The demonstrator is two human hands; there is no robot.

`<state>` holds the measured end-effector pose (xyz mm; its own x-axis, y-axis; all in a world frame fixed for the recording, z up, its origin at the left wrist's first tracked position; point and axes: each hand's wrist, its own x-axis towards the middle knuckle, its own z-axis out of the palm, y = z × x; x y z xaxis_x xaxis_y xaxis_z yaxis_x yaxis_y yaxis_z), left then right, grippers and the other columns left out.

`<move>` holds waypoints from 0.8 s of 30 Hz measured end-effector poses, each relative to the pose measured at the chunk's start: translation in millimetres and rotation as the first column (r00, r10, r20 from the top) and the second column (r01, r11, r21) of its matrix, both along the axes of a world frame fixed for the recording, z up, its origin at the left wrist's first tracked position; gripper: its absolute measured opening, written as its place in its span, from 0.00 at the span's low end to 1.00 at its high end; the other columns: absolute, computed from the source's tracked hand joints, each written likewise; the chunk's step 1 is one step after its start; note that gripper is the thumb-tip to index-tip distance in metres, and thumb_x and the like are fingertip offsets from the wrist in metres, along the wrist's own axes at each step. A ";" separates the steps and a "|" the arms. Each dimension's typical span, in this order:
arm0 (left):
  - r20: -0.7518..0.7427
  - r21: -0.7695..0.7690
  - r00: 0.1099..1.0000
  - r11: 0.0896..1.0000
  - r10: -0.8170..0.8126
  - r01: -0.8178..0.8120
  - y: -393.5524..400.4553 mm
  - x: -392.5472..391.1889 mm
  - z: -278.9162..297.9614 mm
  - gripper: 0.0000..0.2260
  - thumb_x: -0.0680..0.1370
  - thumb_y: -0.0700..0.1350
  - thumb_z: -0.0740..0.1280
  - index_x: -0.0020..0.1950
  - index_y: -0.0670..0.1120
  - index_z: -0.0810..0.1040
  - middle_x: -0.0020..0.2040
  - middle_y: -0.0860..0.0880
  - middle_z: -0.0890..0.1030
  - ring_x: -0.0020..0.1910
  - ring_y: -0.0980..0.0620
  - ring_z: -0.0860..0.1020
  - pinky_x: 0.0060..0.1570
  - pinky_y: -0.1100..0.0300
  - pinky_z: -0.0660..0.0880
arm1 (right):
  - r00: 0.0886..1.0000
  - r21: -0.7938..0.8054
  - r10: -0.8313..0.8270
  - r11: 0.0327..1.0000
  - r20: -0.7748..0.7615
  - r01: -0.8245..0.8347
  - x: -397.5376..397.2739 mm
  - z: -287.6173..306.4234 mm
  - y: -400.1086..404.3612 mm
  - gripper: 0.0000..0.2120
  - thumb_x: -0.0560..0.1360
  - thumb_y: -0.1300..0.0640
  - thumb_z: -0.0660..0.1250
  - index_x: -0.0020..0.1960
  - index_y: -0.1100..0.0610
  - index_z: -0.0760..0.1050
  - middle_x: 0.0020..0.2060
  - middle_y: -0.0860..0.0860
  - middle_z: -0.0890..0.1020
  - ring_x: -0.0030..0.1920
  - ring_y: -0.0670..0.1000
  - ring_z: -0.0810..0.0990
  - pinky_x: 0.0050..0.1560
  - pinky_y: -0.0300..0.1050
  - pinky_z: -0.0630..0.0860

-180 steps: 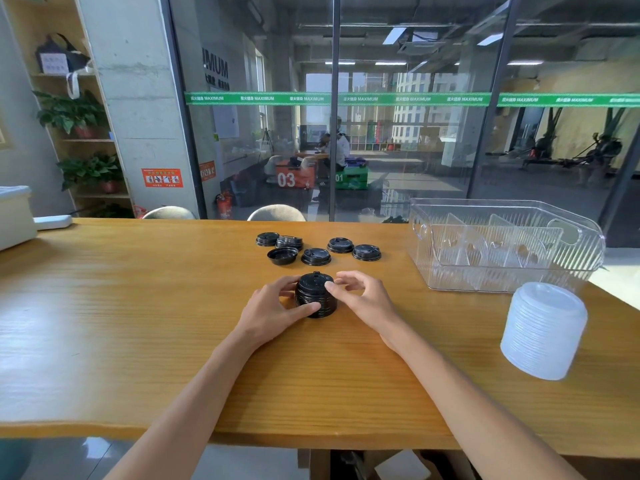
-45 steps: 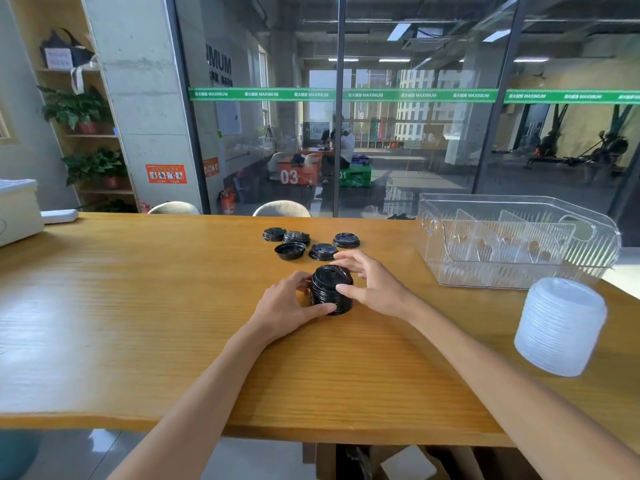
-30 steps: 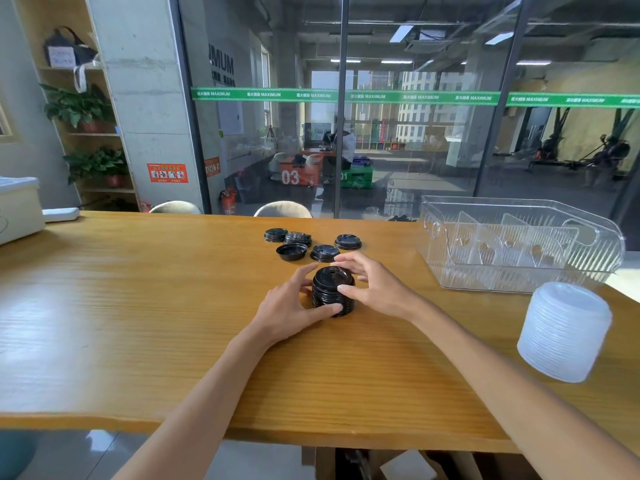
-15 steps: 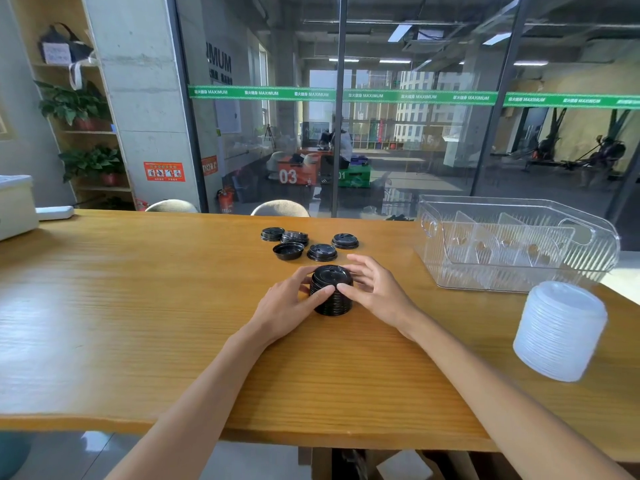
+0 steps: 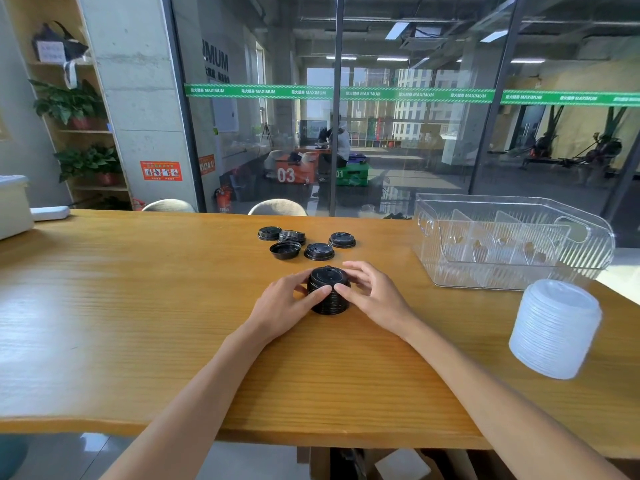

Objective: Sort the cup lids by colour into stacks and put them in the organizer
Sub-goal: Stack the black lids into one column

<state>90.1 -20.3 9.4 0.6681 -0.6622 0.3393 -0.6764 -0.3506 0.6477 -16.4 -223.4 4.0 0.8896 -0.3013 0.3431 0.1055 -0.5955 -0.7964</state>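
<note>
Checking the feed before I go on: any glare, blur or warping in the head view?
Head view: window glare washes the table's left side; the white lid stack looks smeared at the right edge; wide-angle warping bends the clear organizer; the black lid stack is sharp.

Bench (image 5: 138, 306) left of the hands is bare wood out to the white box (image 5: 14, 206) at the far left edge, so that side is open. Near strip in front of the forearms is open too. Far centre: loose black lids (image 5: 304, 242) scattered just beyond the black stack (image 5: 328, 291), blocking a straight reach forward. Right: clear organizer (image 5: 512, 244) at far right, white lid stack (image 5: 556, 329) nearer, with a gap of bare bench between them and the right hand (image 5: 375, 296).
</note>
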 end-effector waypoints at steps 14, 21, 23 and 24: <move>-0.076 -0.016 0.997 1.000 -0.002 0.001 -3.1 3.8 -2.1 0.31 0.79 0.67 0.70 0.80 0.56 0.75 0.71 0.59 0.81 0.63 0.58 0.81 0.66 0.47 0.79 | 0.999 -0.123 -0.032 0.992 0.013 0.033 3.1 -6.0 -6.4 0.25 0.79 0.46 0.76 0.73 0.50 0.76 0.68 0.42 0.82 0.70 0.36 0.75 0.64 0.25 0.67; -0.053 -0.018 0.999 1.000 -0.004 0.003 -1.5 -0.3 -5.1 0.29 0.80 0.67 0.69 0.79 0.60 0.74 0.64 0.62 0.84 0.62 0.63 0.80 0.66 0.50 0.79 | 1.000 -0.072 -0.017 0.997 -0.003 0.017 1.1 -8.6 -7.7 0.26 0.79 0.43 0.76 0.73 0.48 0.75 0.69 0.41 0.81 0.71 0.35 0.74 0.72 0.39 0.69; -0.048 -0.019 0.999 1.000 -0.002 0.001 -1.2 -0.4 -5.1 0.29 0.80 0.68 0.69 0.80 0.59 0.74 0.65 0.62 0.84 0.62 0.64 0.80 0.66 0.52 0.79 | 1.000 -0.056 -0.009 0.998 -0.008 0.008 0.2 -8.9 -7.8 0.26 0.78 0.42 0.76 0.73 0.46 0.75 0.70 0.40 0.80 0.72 0.34 0.73 0.74 0.41 0.69; -0.053 -0.018 0.999 1.000 -0.004 0.003 -1.0 -0.2 -5.0 0.30 0.80 0.68 0.69 0.80 0.59 0.74 0.65 0.61 0.84 0.62 0.64 0.80 0.66 0.52 0.79 | 1.000 -0.045 -0.007 0.999 -0.009 0.007 -0.8 -9.2 -8.0 0.27 0.78 0.42 0.76 0.73 0.46 0.75 0.70 0.40 0.80 0.72 0.34 0.73 0.74 0.42 0.69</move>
